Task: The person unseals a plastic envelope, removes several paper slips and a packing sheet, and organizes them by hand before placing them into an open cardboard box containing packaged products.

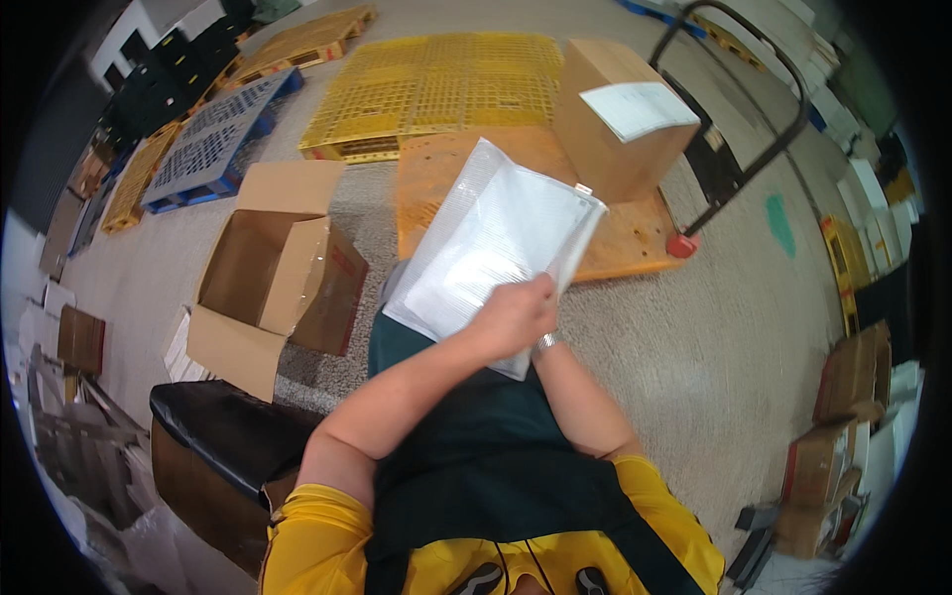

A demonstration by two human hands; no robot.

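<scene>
A white, translucent bubble-wrap pouch (496,233) lies slanted over my lap, a flat item faintly showing inside. My left hand (514,315) reaches across to the pouch's lower right side, its fingers curled closed at that edge. Behind it comes my right hand (545,337), of which only the wrist with a metal band shows well; the left hand and the pouch hide its fingers. Beneath the pouch is my dark green apron (466,407). An open cardboard box (332,288) with spread flaps stands on the floor to the left, apart from both hands.
An orange wooden platform (436,159) with a black-handled trolley (793,129) stands ahead, bearing a tall carton (605,129) with a white sheet. Yellow (446,79) and blue pallets (223,139) lie beyond. A black cushion (233,436) is at my left; cartons (818,476) line the right.
</scene>
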